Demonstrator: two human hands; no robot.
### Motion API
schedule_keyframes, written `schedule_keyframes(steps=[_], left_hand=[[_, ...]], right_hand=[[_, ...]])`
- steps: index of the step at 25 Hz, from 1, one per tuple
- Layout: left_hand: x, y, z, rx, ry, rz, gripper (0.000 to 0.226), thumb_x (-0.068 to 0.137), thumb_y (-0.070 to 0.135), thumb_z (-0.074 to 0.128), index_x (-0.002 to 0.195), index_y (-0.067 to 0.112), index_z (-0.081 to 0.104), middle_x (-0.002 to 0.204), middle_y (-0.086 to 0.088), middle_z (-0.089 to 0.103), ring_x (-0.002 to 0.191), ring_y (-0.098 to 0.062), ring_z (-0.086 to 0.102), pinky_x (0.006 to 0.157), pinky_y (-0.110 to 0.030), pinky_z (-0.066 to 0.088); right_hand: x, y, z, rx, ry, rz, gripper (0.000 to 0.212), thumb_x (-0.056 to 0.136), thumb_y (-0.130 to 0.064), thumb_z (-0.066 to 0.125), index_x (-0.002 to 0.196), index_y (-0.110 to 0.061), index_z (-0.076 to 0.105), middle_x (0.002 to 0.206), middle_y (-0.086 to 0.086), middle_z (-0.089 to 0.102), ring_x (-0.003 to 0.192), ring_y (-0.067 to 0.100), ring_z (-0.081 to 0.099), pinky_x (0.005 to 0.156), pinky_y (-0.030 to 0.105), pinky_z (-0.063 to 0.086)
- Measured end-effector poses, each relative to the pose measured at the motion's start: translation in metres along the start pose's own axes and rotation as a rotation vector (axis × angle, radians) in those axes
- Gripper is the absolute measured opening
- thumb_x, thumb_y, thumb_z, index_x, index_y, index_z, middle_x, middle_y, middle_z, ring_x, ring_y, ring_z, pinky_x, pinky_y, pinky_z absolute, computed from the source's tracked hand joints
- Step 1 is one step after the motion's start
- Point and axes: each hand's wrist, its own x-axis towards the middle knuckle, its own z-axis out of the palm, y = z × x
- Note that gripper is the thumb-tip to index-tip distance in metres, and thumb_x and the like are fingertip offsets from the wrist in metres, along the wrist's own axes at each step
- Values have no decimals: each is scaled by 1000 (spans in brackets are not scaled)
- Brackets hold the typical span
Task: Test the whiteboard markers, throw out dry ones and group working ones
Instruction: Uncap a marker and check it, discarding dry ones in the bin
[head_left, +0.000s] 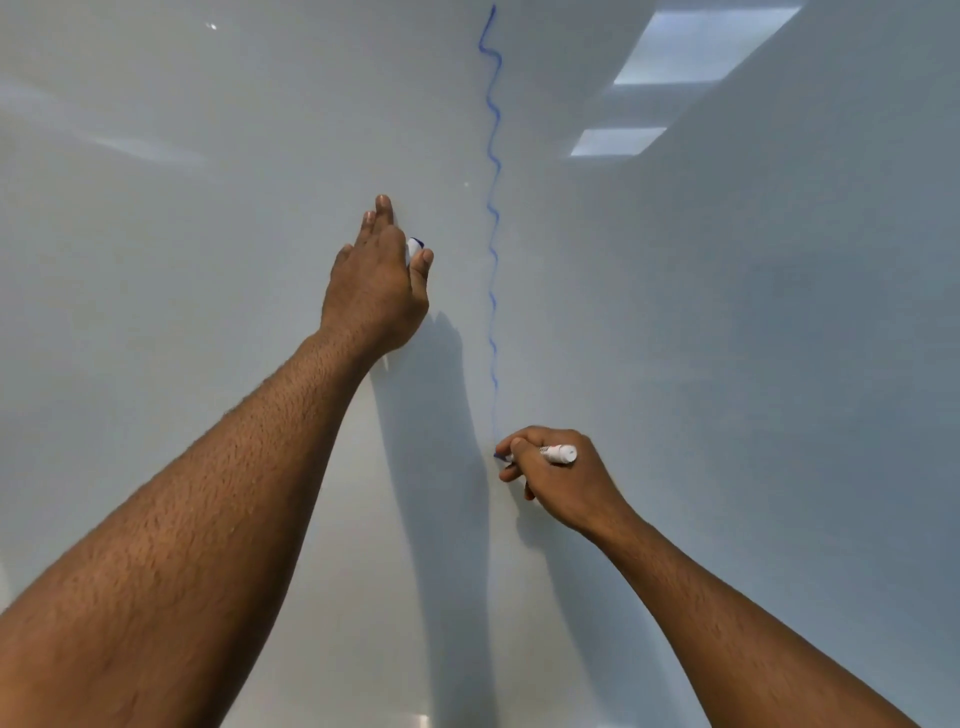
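Note:
A white whiteboard (208, 260) fills the view. A wavy blue line (492, 218) runs down its middle from the top. At the line's lower end my right hand (561, 478) grips a white marker (558, 453) whose blue tip touches the board. Higher up and to the left, my left hand (379, 280) rests against the board with its fingers stretched upward, and a white and blue object (414, 248), probably the marker's cap, shows between thumb and fingers. How that object is held is mostly hidden by the hand.
Ceiling lights (701, 47) reflect on the board's upper right. Shadows of both arms fall on the board between my hands.

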Motion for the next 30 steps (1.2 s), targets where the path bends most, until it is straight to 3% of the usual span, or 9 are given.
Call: schedule_keyframes(steps=[3, 6, 9, 12, 14, 18, 22, 25, 30], left_hand=[[-28, -9, 15, -61, -12, -27, 57, 103, 35, 32, 148, 0, 21, 161, -8, 7, 148, -19, 9, 119, -38, 16], [-76, -20, 35, -218, -57, -113, 62, 103, 38, 34, 153, 8, 12, 160, -5, 16, 146, -19, 19, 114, -28, 20], [-145, -31, 66, -390, -102, -264, 56, 101, 36, 42, 150, 14, 29, 150, -2, 40, 135, -17, 40, 101, -18, 29], [-217, -39, 104, -634, -177, -475, 28, 95, 38, 55, 109, 18, 69, 108, 0, 70, 101, -13, 62, 86, -24, 43], [-263, -39, 125, -748, -263, -671, 23, 93, 35, 60, 85, 15, 70, 77, -1, 65, 72, -13, 55, 70, -28, 42], [-332, -30, 149, -1011, -473, -1006, 15, 97, 27, 53, 90, 17, 62, 93, -2, 75, 80, -15, 60, 79, -28, 47], [-367, -22, 158, -1247, -526, -1350, 19, 101, 17, 42, 84, 17, 49, 110, -7, 72, 92, -18, 63, 79, -26, 47], [-383, -19, 158, -1328, -540, -1419, 18, 101, 15, 41, 85, 17, 49, 111, -8, 72, 106, -23, 63, 85, -30, 45], [-395, -17, 150, -1406, -532, -1448, 9, 104, 22, 38, 101, 17, 45, 109, -15, 71, 107, -27, 65, 96, -38, 46]], right_hand=[[-29, 24, 12, -44, -57, 84, 24, 94, -23, 51, 88, -24, 75, 75, -8, 74, 72, 4, 70, 66, 29, 56], [-61, 46, 14, 125, 26, 226, 23, 96, -26, 52, 91, -24, 75, 76, -4, 75, 59, 9, 62, 61, 27, 51], [-93, 70, 20, 236, 102, 326, 30, 99, -35, 49, 92, -23, 75, 75, 1, 75, 58, 11, 56, 58, 24, 45], [-125, 93, 32, 390, 134, 453, 36, 101, -33, 44, 96, -17, 76, 72, 12, 72, 57, 17, 46, 55, 27, 39], [-145, 105, 37, 477, 151, 531, 28, 99, -22, 46, 101, -13, 72, 72, 15, 70, 55, 17, 45, 55, 29, 38], [-181, 122, 50, 605, 168, 664, 7, 93, -13, 55, 95, -8, 60, 78, 18, 71, 54, 17, 48, 52, 27, 40], [-213, 127, 68, 735, 148, 746, 5, 93, -9, 57, 94, -9, 62, 78, 19, 69, 52, 16, 48, 51, 26, 39], [-228, 126, 80, 799, 110, 785, 9, 95, -10, 55, 96, -9, 64, 83, 23, 71, 53, 16, 51, 52, 26, 40], [-232, 125, 89, 781, 84, 788, 12, 95, -11, 55, 98, -8, 66, 87, 26, 71, 56, 17, 53, 55, 28, 41]])
